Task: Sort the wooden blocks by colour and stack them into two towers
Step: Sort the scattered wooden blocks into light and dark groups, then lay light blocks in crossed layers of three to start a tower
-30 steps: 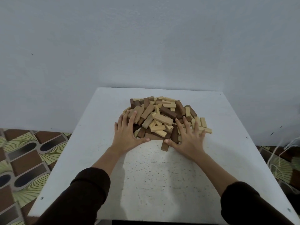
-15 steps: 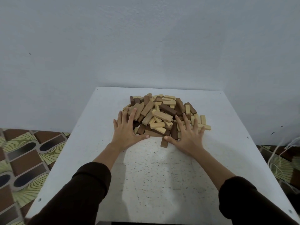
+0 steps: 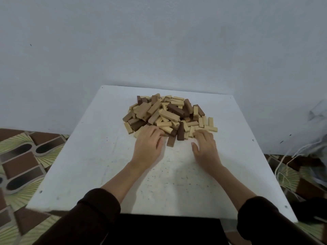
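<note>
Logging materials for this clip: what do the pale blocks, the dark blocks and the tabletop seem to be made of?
Pale blocks: likely bare wood, matte tan, with square-cut edges. Dark blocks: apparently the same wood stained or naturally brown, matte, no gloss. Tabletop: a white painted or laminated board, dull, speckled with dark marks; its core is hidden.

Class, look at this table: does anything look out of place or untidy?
Yes. Light and dark blocks lie mixed in one jumbled heap on the table, no towers yet. One brown block juts from its near edge.
</note>
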`<action>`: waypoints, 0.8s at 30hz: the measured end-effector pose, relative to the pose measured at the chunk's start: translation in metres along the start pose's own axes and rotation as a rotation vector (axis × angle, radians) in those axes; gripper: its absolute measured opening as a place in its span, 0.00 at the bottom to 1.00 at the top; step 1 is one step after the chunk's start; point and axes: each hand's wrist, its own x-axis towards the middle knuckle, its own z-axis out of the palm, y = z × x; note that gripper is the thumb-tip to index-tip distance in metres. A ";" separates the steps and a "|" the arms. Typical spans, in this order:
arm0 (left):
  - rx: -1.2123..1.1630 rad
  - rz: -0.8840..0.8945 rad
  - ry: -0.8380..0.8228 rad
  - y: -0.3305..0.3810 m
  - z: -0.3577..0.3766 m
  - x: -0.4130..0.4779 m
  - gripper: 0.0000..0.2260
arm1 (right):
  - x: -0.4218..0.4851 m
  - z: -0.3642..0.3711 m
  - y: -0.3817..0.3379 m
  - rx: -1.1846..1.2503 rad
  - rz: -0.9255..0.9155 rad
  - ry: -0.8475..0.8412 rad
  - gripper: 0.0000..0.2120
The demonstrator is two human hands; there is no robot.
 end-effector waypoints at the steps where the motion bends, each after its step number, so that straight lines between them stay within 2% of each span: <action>1: -0.006 0.021 0.013 0.010 0.003 -0.007 0.10 | -0.004 0.001 0.000 -0.024 -0.028 -0.025 0.15; 5: -0.056 0.002 -0.076 0.032 0.011 -0.030 0.07 | -0.005 0.003 0.001 -0.182 -0.135 -0.174 0.23; 7: -0.065 -0.026 -0.122 0.034 0.013 -0.036 0.03 | -0.004 0.003 0.002 -0.251 -0.119 -0.228 0.21; 12: -0.118 -0.021 -0.157 0.037 0.013 -0.039 0.03 | -0.014 0.006 0.003 -0.211 -0.168 -0.105 0.14; 18: -0.157 -0.015 -0.250 0.042 0.015 -0.040 0.05 | -0.043 -0.001 0.002 -0.056 -0.331 -0.019 0.14; 22: -0.189 0.016 -0.313 0.042 0.017 -0.038 0.12 | -0.056 -0.002 -0.002 0.024 -0.400 -0.008 0.13; 24: -0.181 0.011 -0.367 0.040 0.019 -0.038 0.19 | -0.058 -0.005 -0.003 0.043 -0.421 0.022 0.12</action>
